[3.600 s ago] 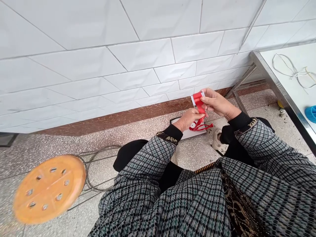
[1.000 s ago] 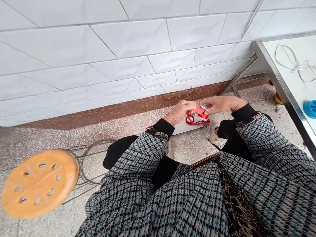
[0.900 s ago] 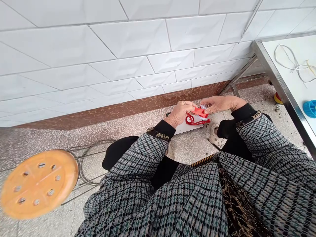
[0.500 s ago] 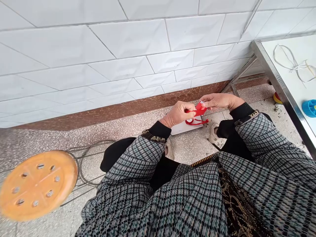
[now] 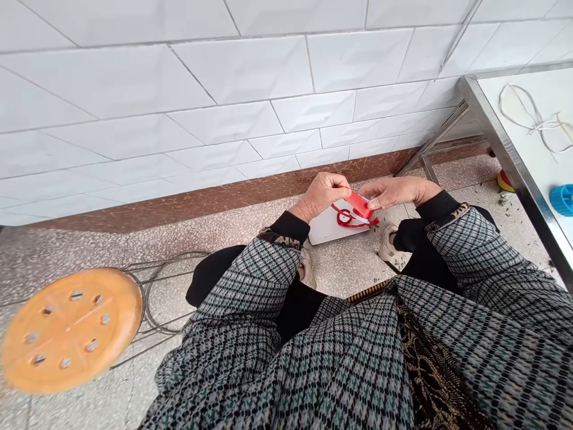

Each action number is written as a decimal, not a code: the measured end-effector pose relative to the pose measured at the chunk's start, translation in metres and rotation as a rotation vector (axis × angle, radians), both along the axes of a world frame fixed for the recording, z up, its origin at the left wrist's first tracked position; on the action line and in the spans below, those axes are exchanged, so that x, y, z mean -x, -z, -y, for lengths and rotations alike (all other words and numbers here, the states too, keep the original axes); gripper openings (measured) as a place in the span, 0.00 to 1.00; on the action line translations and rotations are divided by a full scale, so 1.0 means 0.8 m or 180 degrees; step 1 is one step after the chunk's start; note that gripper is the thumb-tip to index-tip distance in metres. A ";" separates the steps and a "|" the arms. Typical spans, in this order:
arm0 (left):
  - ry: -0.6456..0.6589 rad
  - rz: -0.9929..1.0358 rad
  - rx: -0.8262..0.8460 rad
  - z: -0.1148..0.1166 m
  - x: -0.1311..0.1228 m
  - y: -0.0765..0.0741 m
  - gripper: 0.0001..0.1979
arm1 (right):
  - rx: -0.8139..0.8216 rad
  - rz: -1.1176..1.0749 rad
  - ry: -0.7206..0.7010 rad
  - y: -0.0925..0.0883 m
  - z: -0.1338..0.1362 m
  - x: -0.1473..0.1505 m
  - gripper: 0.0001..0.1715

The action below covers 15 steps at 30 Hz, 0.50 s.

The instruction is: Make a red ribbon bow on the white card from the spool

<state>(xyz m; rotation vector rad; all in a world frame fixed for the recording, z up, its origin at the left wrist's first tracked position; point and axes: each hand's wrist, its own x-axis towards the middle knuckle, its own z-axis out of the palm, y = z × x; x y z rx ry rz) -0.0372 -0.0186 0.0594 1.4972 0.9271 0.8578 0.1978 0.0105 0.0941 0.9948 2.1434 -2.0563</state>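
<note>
Right of the frame's centre, the left hand (image 5: 323,194) pinches the flat, glossy red ribbon (image 5: 359,205), stretched taut from a white-rimmed spool (image 5: 361,220) that the right hand (image 5: 390,192) grasps. Just below, a thin red cord (image 5: 345,224) loops against a flat white rectangular panel (image 5: 326,232).

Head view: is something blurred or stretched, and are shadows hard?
In the head view, the orange stool seat looks soft and stretched near the left edge; left hand, right hand and red ribbon look fairly sharp; the white tiled wall shows no hard shadows.
</note>
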 end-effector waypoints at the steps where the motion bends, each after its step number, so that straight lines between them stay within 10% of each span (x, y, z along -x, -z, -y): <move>1: -0.0005 0.0016 0.0068 -0.001 0.000 0.002 0.13 | 0.0083 0.0053 -0.0002 -0.001 0.000 0.001 0.28; 15: 0.0102 0.0460 0.0754 0.000 0.000 0.011 0.10 | 0.0565 -0.0404 0.0291 0.000 0.001 -0.006 0.30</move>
